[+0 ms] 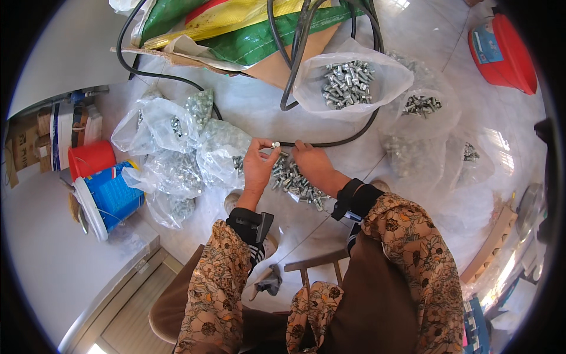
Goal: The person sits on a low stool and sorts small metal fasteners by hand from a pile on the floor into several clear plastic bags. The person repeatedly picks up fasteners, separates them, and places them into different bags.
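Note:
My left hand (260,166) pinches a small metal bolt (276,144) between thumb and fingertips, its head facing up. Close by on the right, my right hand (313,164) has its fingers curled downward; whatever they may hold is hidden. Below and between both hands, a loose pile of silvery hex bolts (305,188) lies on the tiled floor. Left of my left hand sits a clear plastic bag (223,141) with fasteners inside. An open plastic bag (309,93) of bolts (349,84) stands beyond my right hand.
A black cable (349,141) loops across the floor just beyond my hands. More filled plastic bags (172,170) crowd the left, with others (424,124) at right. A blue bucket (112,194) lies tipped at left; a red bucket (508,55) stands far right.

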`<act>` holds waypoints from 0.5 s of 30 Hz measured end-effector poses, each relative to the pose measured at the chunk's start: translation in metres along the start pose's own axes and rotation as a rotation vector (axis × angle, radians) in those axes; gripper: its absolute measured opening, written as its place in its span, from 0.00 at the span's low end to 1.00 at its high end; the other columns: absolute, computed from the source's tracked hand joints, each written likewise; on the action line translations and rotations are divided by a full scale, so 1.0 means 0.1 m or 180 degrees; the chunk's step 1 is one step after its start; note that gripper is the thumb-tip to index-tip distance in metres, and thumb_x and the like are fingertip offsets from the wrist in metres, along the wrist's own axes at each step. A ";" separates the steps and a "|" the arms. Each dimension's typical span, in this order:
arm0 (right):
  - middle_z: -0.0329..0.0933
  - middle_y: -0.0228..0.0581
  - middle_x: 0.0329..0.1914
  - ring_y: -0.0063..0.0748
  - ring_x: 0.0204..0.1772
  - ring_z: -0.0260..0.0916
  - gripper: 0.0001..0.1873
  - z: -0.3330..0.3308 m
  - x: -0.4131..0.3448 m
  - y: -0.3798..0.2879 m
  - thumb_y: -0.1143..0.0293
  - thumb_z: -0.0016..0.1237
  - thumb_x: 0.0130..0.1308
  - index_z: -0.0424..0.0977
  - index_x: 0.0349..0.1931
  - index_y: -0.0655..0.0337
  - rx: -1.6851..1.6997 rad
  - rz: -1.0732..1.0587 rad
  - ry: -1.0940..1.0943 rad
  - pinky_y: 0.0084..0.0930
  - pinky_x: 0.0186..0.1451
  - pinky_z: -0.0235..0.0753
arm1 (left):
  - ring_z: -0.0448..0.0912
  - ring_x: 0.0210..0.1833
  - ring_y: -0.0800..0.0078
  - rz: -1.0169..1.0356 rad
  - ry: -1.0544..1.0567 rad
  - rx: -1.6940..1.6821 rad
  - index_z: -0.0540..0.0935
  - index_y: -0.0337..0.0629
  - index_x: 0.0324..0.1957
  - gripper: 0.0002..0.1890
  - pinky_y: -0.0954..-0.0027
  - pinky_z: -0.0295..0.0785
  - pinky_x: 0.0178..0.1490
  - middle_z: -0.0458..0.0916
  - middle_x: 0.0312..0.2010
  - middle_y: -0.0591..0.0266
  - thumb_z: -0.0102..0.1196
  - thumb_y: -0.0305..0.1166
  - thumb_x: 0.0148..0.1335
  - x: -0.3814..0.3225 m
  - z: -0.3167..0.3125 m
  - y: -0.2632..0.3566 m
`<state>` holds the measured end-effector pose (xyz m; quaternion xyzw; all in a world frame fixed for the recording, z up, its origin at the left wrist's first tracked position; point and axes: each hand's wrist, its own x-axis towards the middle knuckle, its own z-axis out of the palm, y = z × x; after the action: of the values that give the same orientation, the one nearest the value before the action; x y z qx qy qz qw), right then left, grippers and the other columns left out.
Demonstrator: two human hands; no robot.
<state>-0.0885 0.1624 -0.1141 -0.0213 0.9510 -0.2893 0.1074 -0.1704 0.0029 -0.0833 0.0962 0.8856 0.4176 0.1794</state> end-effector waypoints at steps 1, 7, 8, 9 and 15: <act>0.73 0.43 0.42 0.45 0.43 0.79 0.07 0.00 -0.03 0.03 0.77 0.50 0.56 0.73 0.37 0.64 0.0009 -0.0036 -0.0034 0.39 0.41 0.81 | 0.79 0.36 0.77 -0.0263 -0.0020 -0.0290 0.77 0.38 0.41 0.14 0.73 0.75 0.38 0.83 0.37 0.62 0.69 0.31 0.59 -0.02 -0.02 -0.01; 0.75 0.49 0.38 0.52 0.40 0.79 0.10 -0.01 -0.16 0.26 0.76 0.50 0.56 0.72 0.39 0.63 0.0340 0.0208 -0.0062 0.44 0.41 0.79 | 0.77 0.33 0.68 -0.0381 0.0054 0.0182 0.78 0.42 0.41 0.11 0.64 0.75 0.40 0.77 0.34 0.60 0.65 0.28 0.58 -0.14 0.01 -0.09; 0.75 0.50 0.37 0.54 0.39 0.79 0.10 -0.03 -0.19 0.30 0.75 0.50 0.56 0.71 0.39 0.63 0.0348 0.0277 -0.0059 0.45 0.41 0.79 | 0.77 0.34 0.64 -0.0209 0.0118 0.0519 0.78 0.43 0.42 0.11 0.61 0.75 0.40 0.76 0.35 0.59 0.64 0.29 0.58 -0.15 0.04 -0.10; 0.76 0.51 0.39 0.55 0.40 0.79 0.11 -0.05 -0.22 0.34 0.76 0.51 0.56 0.70 0.41 0.63 0.0414 0.0312 -0.0073 0.46 0.42 0.79 | 0.77 0.36 0.60 -0.0037 0.0186 0.0849 0.78 0.45 0.42 0.10 0.58 0.75 0.41 0.75 0.36 0.58 0.62 0.29 0.58 -0.15 0.07 -0.10; 0.76 0.50 0.43 0.56 0.42 0.78 0.14 -0.25 -0.49 0.55 0.78 0.50 0.56 0.69 0.43 0.63 0.0693 0.0549 0.0120 0.48 0.42 0.78 | 0.78 0.44 0.51 -0.0252 0.0032 0.1479 0.77 0.47 0.41 0.13 0.52 0.74 0.44 0.75 0.42 0.56 0.66 0.33 0.56 -0.08 0.29 -0.06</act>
<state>-0.0453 0.2267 -0.1146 0.0777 0.9141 -0.3808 0.1156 -0.1518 0.0166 -0.1034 0.0981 0.9618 0.1956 0.1643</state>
